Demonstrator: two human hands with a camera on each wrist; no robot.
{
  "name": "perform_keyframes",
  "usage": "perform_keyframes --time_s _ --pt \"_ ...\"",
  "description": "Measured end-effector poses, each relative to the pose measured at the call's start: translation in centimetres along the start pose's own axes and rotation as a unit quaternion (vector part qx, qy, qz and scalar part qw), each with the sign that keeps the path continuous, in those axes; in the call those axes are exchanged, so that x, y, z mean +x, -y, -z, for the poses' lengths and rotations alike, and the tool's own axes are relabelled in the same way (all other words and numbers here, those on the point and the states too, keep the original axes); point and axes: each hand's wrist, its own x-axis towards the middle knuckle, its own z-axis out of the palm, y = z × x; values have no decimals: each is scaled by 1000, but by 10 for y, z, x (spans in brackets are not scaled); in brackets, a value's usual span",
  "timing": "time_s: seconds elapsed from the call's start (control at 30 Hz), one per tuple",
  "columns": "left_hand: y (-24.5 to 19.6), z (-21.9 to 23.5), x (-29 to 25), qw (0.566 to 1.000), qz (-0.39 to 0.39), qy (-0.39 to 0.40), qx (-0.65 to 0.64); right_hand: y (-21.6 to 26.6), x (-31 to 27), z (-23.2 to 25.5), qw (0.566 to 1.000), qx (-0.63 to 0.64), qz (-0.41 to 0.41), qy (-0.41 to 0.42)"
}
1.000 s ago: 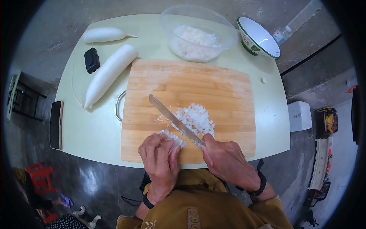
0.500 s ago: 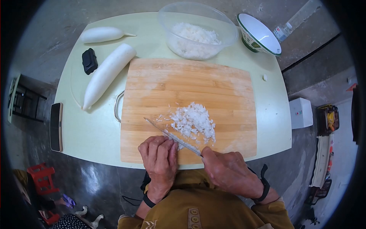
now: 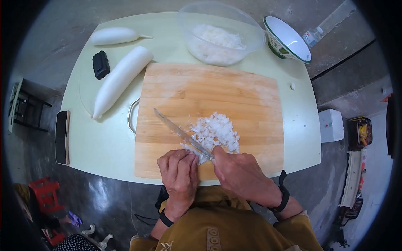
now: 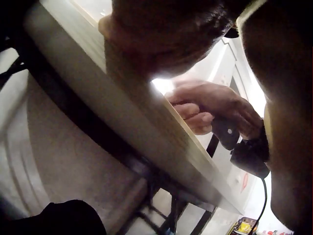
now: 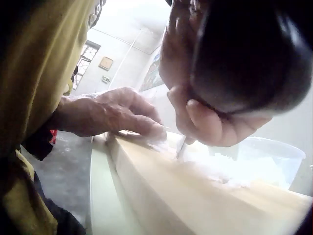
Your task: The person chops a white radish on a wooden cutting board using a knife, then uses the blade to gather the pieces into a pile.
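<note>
In the head view the right hand [image 3: 247, 176] grips a knife [image 3: 180, 132], its blade slanting up and left over the wooden board [image 3: 209, 90]. Curled fingers of the left hand [image 3: 180, 178] hold white radish pieces [image 3: 201, 156] down at the board's front edge, close beside the blade. A heap of chopped white bits [image 3: 217, 130] lies just beyond the knife. The right wrist view shows the dark knife handle [image 5: 249, 58] in the right hand [image 5: 210, 125], with the left hand [image 5: 112, 112] on the board.
Two whole radishes [image 3: 121, 81] lie at the left, near a black case [image 3: 101, 65] and a phone [image 3: 62, 137]. Behind the board stand a clear bowl of shredded radish [image 3: 220, 37] and a green-rimmed bowl [image 3: 289, 37]. A metal handle [image 3: 132, 116] juts from under the board's left side.
The knife dipped to the pieces by the left hand, then rose and tilted again. The right hand has shifted left, closer to the left hand.
</note>
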Motion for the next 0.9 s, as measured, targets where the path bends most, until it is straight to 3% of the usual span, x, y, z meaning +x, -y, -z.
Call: perform_keyframes --time_s 0.1,0.2,0.27,0.5,0.7,0.9 --pt "-1 0 -1 1000 -4 -23 8 -7 -6 8 998 57 11 -39" --pt "0 2 -5 999 15 -44 3 -3 -16 18 998 49 -16 -22" --pt "0 1 -5 999 5 -35 5 -3 -23 21 995 77 -32 46" --pt "-1 -1 -1 1000 -11 -19 14 -1 -36 16 997 64 -15 29" --pt "0 2 0 1000 -10 0 12 4 -32 16 997 6 -13 77" --pt "-1 0 1 1000 -12 5 6 6 -6 7 998 33 15 43"
